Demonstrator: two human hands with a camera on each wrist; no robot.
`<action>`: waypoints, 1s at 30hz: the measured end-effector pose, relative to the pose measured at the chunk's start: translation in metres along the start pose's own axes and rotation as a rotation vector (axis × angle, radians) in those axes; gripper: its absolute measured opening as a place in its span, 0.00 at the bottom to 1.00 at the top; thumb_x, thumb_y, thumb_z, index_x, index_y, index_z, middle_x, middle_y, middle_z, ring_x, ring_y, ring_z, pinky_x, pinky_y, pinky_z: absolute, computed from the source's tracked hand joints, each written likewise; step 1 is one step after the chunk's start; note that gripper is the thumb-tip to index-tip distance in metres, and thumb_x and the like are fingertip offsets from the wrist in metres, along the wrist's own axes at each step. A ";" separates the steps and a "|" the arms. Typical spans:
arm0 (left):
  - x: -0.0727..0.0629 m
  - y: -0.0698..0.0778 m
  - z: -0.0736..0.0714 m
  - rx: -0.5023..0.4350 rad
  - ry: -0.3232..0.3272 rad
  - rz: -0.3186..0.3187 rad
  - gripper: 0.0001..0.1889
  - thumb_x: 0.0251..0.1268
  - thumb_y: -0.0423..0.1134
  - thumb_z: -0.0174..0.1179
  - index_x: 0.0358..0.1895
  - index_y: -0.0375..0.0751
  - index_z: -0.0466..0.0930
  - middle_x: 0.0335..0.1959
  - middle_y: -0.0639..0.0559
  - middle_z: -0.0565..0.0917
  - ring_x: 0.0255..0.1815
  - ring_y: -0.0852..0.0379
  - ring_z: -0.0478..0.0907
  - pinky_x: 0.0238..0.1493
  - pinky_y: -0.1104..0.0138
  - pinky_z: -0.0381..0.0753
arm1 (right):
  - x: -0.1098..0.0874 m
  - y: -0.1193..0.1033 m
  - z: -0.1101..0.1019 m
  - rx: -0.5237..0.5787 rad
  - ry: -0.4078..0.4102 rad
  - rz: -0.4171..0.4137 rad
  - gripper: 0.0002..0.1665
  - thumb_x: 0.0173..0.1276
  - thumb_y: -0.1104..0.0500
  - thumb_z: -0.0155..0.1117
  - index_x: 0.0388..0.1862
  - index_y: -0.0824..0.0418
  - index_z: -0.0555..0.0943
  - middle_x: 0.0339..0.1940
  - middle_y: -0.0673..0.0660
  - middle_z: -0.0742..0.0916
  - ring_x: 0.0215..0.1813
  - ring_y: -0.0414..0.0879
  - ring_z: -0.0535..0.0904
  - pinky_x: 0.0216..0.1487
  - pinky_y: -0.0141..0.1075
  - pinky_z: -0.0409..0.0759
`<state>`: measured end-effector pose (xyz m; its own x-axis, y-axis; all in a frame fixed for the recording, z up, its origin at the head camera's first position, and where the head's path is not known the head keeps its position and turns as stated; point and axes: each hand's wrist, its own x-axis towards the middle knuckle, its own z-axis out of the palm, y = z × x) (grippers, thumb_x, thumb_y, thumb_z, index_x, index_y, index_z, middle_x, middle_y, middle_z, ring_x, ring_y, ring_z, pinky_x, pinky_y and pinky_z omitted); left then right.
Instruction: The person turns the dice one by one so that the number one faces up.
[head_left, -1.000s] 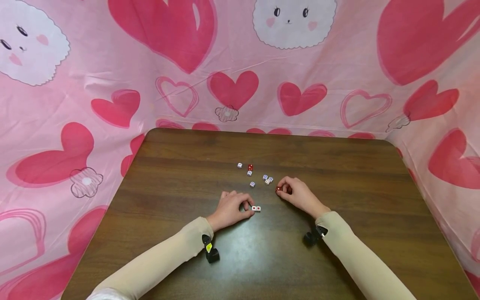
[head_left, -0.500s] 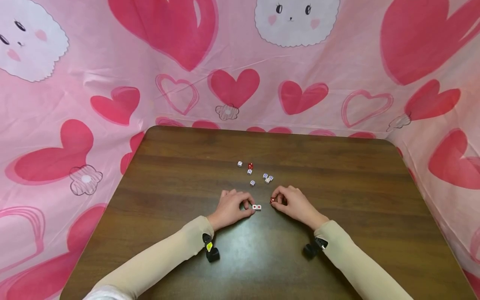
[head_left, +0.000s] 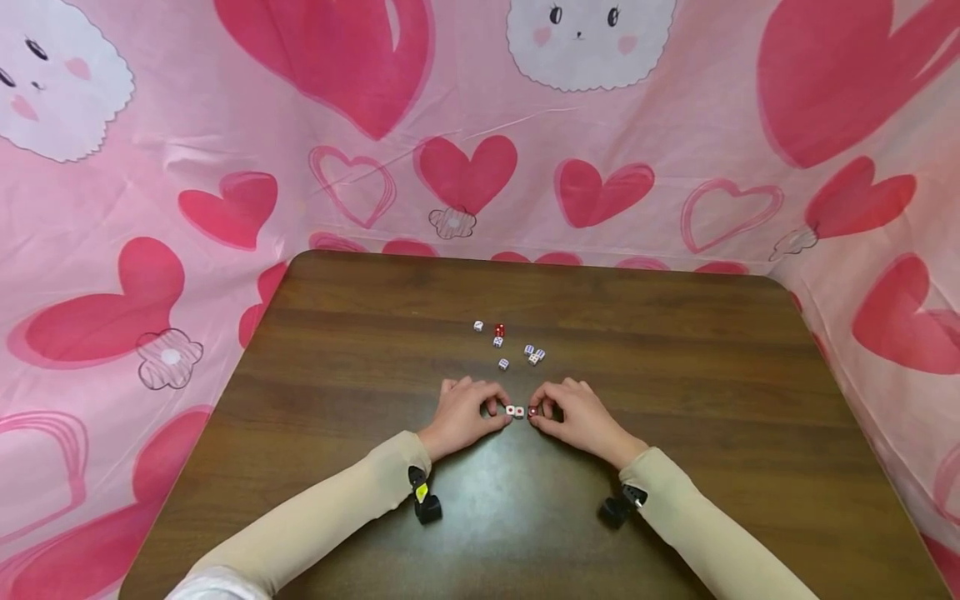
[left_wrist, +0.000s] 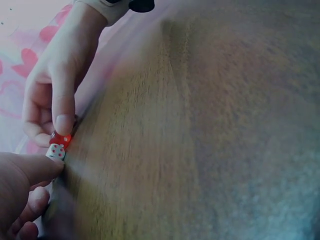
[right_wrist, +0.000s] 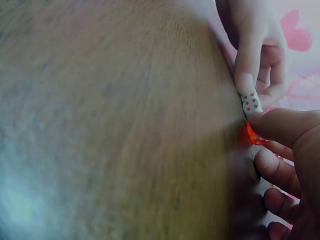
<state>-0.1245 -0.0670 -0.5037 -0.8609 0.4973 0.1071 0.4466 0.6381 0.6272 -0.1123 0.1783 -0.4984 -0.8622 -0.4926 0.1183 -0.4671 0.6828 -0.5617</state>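
Note:
Two white dice (head_left: 514, 411) with red pips sit side by side near the middle of the wooden table. My left hand (head_left: 463, 417) pinches the left one between thumb and index finger. From the other side, my right hand (head_left: 581, 417) pinches a translucent red die (head_left: 532, 411) with thumb and index finger. That red die is right by the end of the white pair, in line with it. In the right wrist view, the red die (right_wrist: 255, 136) shows partly under my thumb, close to a white die (right_wrist: 251, 104).
Farther back lie a white die (head_left: 478, 326), a red die (head_left: 500, 331) with another white die (head_left: 498, 342) before it, and a lone white die (head_left: 503, 364). Three white dice cluster (head_left: 534, 359) to their right. A pink heart-print cloth (head_left: 472, 108) hangs behind the table (head_left: 360, 317).
My right hand has carried the red die left and toward me, from beside the three-dice cluster to the end of the white pair. The left hand has stayed at the white dice.

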 end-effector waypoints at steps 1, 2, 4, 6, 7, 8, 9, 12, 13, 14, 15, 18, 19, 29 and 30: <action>0.000 0.000 0.001 0.006 0.003 -0.001 0.08 0.61 0.47 0.76 0.39 0.57 0.86 0.26 0.63 0.78 0.31 0.63 0.64 0.50 0.53 0.61 | 0.000 0.000 0.000 -0.002 0.004 -0.003 0.11 0.65 0.54 0.78 0.41 0.48 0.83 0.26 0.35 0.76 0.33 0.36 0.66 0.42 0.39 0.63; 0.000 0.000 0.001 0.008 0.004 -0.003 0.08 0.61 0.48 0.76 0.39 0.57 0.86 0.27 0.63 0.78 0.31 0.63 0.64 0.50 0.53 0.61 | 0.000 0.000 0.001 -0.005 0.008 -0.004 0.11 0.65 0.54 0.78 0.41 0.48 0.83 0.25 0.36 0.76 0.33 0.36 0.66 0.42 0.39 0.63; 0.001 0.000 0.002 0.013 0.008 -0.007 0.08 0.61 0.48 0.75 0.40 0.57 0.86 0.27 0.63 0.78 0.31 0.63 0.64 0.51 0.53 0.61 | 0.001 0.000 0.002 -0.012 0.012 -0.007 0.11 0.65 0.54 0.78 0.41 0.48 0.83 0.25 0.36 0.76 0.33 0.36 0.66 0.42 0.39 0.62; 0.001 0.000 0.002 0.016 0.010 -0.007 0.08 0.61 0.48 0.75 0.40 0.57 0.86 0.27 0.63 0.78 0.31 0.62 0.64 0.51 0.52 0.61 | 0.001 0.000 0.002 -0.017 0.011 -0.010 0.11 0.65 0.53 0.78 0.41 0.48 0.83 0.25 0.36 0.76 0.33 0.36 0.65 0.42 0.39 0.62; 0.001 0.000 0.002 0.014 0.010 -0.009 0.08 0.61 0.48 0.75 0.40 0.57 0.86 0.27 0.63 0.78 0.31 0.62 0.64 0.51 0.52 0.61 | 0.002 0.000 0.002 -0.016 0.009 -0.012 0.11 0.65 0.53 0.78 0.41 0.48 0.83 0.25 0.36 0.76 0.33 0.36 0.65 0.42 0.39 0.62; 0.000 0.001 0.002 0.011 0.009 -0.011 0.08 0.61 0.48 0.75 0.40 0.58 0.86 0.27 0.63 0.77 0.31 0.62 0.64 0.51 0.52 0.61 | 0.002 0.000 0.003 -0.016 0.006 -0.012 0.11 0.65 0.53 0.78 0.42 0.48 0.83 0.25 0.36 0.76 0.33 0.36 0.65 0.42 0.39 0.62; 0.000 0.001 0.002 0.010 0.009 -0.011 0.08 0.61 0.48 0.75 0.40 0.57 0.86 0.27 0.62 0.77 0.31 0.62 0.64 0.51 0.52 0.61 | 0.002 0.000 0.003 -0.014 0.004 -0.013 0.11 0.65 0.53 0.78 0.42 0.48 0.83 0.25 0.36 0.75 0.33 0.36 0.65 0.42 0.39 0.62; -0.001 0.000 0.002 0.005 0.009 -0.010 0.08 0.61 0.48 0.75 0.40 0.57 0.86 0.27 0.62 0.78 0.31 0.61 0.65 0.51 0.52 0.61 | 0.002 0.000 0.003 -0.005 0.001 -0.010 0.12 0.65 0.53 0.78 0.42 0.47 0.83 0.25 0.36 0.75 0.33 0.36 0.65 0.42 0.39 0.62; -0.001 0.000 0.002 0.007 0.011 -0.007 0.08 0.61 0.47 0.75 0.39 0.57 0.86 0.27 0.62 0.78 0.31 0.61 0.64 0.51 0.52 0.61 | 0.002 0.000 0.003 -0.004 0.002 -0.011 0.12 0.65 0.54 0.78 0.42 0.47 0.83 0.25 0.36 0.75 0.33 0.36 0.65 0.42 0.39 0.62; -0.001 0.000 0.002 0.010 0.014 -0.003 0.08 0.61 0.47 0.75 0.39 0.57 0.86 0.27 0.62 0.78 0.31 0.62 0.64 0.51 0.52 0.61 | 0.002 0.001 0.004 -0.004 0.004 -0.012 0.12 0.64 0.54 0.78 0.42 0.47 0.83 0.25 0.36 0.75 0.33 0.36 0.65 0.42 0.39 0.62; -0.001 0.000 0.002 0.011 0.017 0.000 0.08 0.61 0.47 0.76 0.39 0.57 0.86 0.27 0.62 0.78 0.31 0.62 0.64 0.51 0.52 0.61 | 0.002 0.001 0.004 -0.006 0.007 -0.013 0.12 0.64 0.54 0.78 0.42 0.47 0.83 0.25 0.36 0.75 0.33 0.36 0.65 0.42 0.39 0.62; -0.001 0.000 0.003 0.015 0.025 0.009 0.08 0.61 0.47 0.76 0.40 0.57 0.86 0.27 0.62 0.78 0.32 0.62 0.64 0.51 0.52 0.61 | 0.002 0.000 0.005 -0.016 0.015 -0.017 0.12 0.64 0.53 0.78 0.41 0.48 0.83 0.25 0.38 0.76 0.33 0.37 0.65 0.42 0.39 0.62; -0.001 0.000 0.002 0.016 0.026 0.011 0.08 0.61 0.47 0.76 0.40 0.57 0.86 0.27 0.62 0.78 0.32 0.62 0.64 0.51 0.52 0.61 | 0.002 0.000 0.005 -0.021 0.019 -0.019 0.12 0.64 0.53 0.78 0.41 0.48 0.83 0.25 0.38 0.76 0.33 0.37 0.65 0.42 0.39 0.62; 0.002 -0.003 -0.007 -0.011 -0.088 0.011 0.20 0.62 0.48 0.75 0.55 0.52 0.83 0.31 0.64 0.82 0.36 0.61 0.70 0.54 0.51 0.61 | 0.002 0.000 0.006 -0.036 0.018 -0.014 0.13 0.63 0.51 0.79 0.42 0.48 0.83 0.24 0.38 0.75 0.33 0.37 0.65 0.42 0.39 0.62; 0.003 -0.004 -0.010 -0.021 -0.109 0.015 0.21 0.62 0.47 0.75 0.56 0.51 0.82 0.32 0.65 0.82 0.36 0.61 0.70 0.54 0.52 0.61 | 0.002 0.000 0.006 -0.034 0.015 -0.011 0.14 0.63 0.51 0.79 0.42 0.48 0.83 0.24 0.37 0.75 0.33 0.37 0.65 0.42 0.39 0.62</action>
<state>-0.1310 -0.0742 -0.4988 -0.8223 0.5682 0.0325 0.4529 0.6187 0.6420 -0.1126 0.1741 -0.5024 -0.8596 -0.4925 0.1364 -0.4829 0.6953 -0.5324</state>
